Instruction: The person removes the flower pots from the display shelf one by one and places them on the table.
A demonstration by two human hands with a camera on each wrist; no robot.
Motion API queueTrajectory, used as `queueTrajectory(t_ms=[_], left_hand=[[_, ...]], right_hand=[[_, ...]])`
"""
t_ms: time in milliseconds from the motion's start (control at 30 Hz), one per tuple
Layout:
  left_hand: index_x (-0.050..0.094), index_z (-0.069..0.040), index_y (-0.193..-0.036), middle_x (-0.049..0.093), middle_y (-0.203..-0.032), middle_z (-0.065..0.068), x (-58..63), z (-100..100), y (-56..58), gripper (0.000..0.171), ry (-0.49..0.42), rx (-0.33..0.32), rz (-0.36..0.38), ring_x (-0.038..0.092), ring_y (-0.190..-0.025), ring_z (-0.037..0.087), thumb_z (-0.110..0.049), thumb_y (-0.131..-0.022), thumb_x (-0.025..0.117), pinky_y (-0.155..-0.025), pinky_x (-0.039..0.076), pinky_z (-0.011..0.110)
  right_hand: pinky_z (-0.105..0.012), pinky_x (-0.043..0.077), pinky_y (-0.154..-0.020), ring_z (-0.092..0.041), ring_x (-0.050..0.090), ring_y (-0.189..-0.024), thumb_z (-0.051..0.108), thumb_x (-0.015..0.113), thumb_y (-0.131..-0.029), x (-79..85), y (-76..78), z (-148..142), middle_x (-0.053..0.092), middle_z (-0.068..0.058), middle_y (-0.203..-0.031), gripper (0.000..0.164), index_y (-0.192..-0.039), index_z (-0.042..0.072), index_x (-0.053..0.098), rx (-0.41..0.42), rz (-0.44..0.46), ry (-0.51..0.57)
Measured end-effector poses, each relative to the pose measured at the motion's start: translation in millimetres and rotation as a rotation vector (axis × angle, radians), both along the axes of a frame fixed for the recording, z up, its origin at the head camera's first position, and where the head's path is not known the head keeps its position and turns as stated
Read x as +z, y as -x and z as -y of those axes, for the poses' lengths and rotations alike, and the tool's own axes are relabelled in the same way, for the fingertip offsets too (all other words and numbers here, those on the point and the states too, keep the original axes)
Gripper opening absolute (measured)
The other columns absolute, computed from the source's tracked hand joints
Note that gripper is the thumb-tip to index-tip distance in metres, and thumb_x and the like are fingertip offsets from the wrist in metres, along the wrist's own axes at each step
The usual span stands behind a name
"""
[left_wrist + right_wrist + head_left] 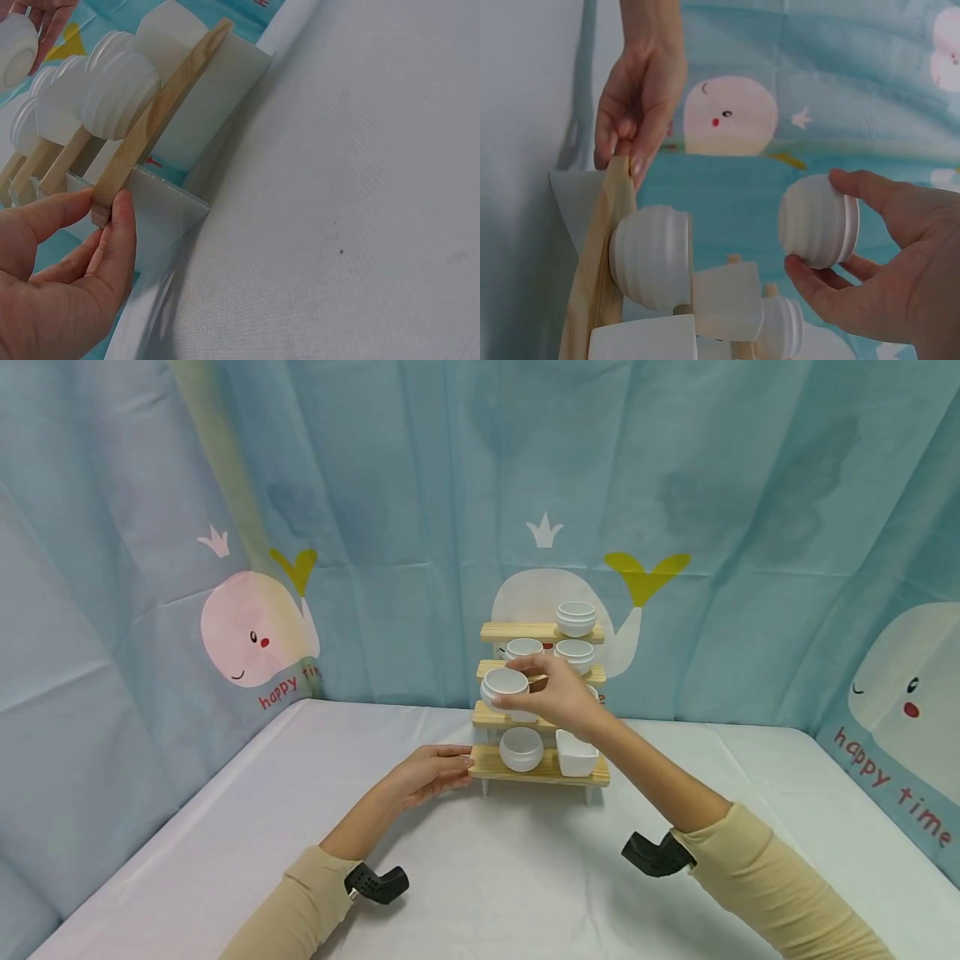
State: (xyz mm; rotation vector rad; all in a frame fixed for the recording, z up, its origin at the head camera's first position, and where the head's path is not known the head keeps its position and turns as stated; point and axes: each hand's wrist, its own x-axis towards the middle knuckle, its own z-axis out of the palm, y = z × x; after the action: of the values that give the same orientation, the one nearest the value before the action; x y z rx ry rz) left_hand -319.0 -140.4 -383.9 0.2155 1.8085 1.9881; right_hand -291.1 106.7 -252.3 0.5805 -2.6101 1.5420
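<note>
White-clothed table (480, 877), bearing a four-tier stand (542, 774). Left hand (429, 772): thumb and fingers pinched the left end of the lowest wooden board (487, 763); a steady hold there, by judgement, best guarded the stand against sliding or tipping. On that board: one round white bowl (521, 750), left; one square white bowl (577, 757), right, close under the right forearm, which called for care. Right hand (561, 695): thumb and fingers clamped on opposite sides of a ribbed white bowl (501, 688), mouth upward, in the air before the second tier and apart from the boards. Good handling called for keeping it level, the pinch light but sure, its base clear of neighbouring rims. Third board (491, 668): two white bowls (574, 652). Top board (517, 632): one ribbed bowl (576, 619), right. Behind: blue whale-print curtain (420, 485).
</note>
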Motion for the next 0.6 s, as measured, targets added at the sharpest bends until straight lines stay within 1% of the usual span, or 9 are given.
queueTrajectory(t_ms=[100,233,367,467,600], left_hand=[[0.037,0.017,-0.154,0.063,-0.122,0.017,0.6,0,-0.6,0.052,0.001,-0.001,-0.002,0.071,-0.091,0.01,-0.002,-0.109,0.055,-0.085,0.063,0.018],[0.037,0.017,-0.154,0.063,-0.123,0.018,0.0,0,-0.2,0.052,0.003,-0.002,-0.006,0.071,-0.092,0.011,-0.002,-0.109,0.055,-0.085,0.063,0.019],[0.037,0.017,-0.154,0.063,-0.121,0.017,-0.5,0,0.0,0.052,-0.001,-0.001,-0.005,0.071,-0.092,0.01,-0.002,-0.109,0.055,-0.085,0.063,0.018],[0.037,0.017,-0.153,0.063,-0.12,0.017,0.0,0,-0.4,0.052,-0.007,0.002,-0.001,0.071,-0.091,0.011,-0.001,-0.109,0.055,-0.085,0.063,0.018],[0.036,0.017,-0.154,0.062,-0.121,0.018,0.3,-1,-0.4,0.052,-0.006,0.001,-0.001,0.071,-0.092,0.011,-0.001,-0.109,0.054,-0.086,0.063,0.019]], right_hand=[[-0.042,0.062,-0.098,-0.035,0.064,-0.121,0.021,0.087,-0.089,-2.5,-2.9,0,0.06,-0.017,-0.142,0.065,-0.146,0.002,0.06,-0.004,-0.002,-0.007],[-0.042,0.062,-0.097,-0.035,0.066,-0.118,0.022,0.088,-0.088,-6.6,-5.7,0,0.062,-0.017,-0.143,0.068,-0.147,0.002,0.06,0.006,-0.033,-0.018],[-0.045,0.061,-0.1,-0.034,0.066,-0.118,0.022,0.088,-0.087,-10.4,-8.2,-1,0.061,-0.016,-0.145,0.07,-0.147,0.001,0.059,0.012,-0.041,-0.023],[-0.046,0.061,-0.1,-0.035,0.066,-0.119,0.022,0.089,-0.087,-12.6,-10.7,-1,0.061,-0.016,-0.144,0.069,-0.146,0.001,0.059,0.016,-0.041,-0.017],[-0.045,0.062,-0.098,-0.035,0.067,-0.117,0.022,0.088,-0.087,-16.2,-14.2,-1,0.062,-0.018,-0.141,0.066,-0.144,0.001,0.061,0.013,-0.043,-0.012]])
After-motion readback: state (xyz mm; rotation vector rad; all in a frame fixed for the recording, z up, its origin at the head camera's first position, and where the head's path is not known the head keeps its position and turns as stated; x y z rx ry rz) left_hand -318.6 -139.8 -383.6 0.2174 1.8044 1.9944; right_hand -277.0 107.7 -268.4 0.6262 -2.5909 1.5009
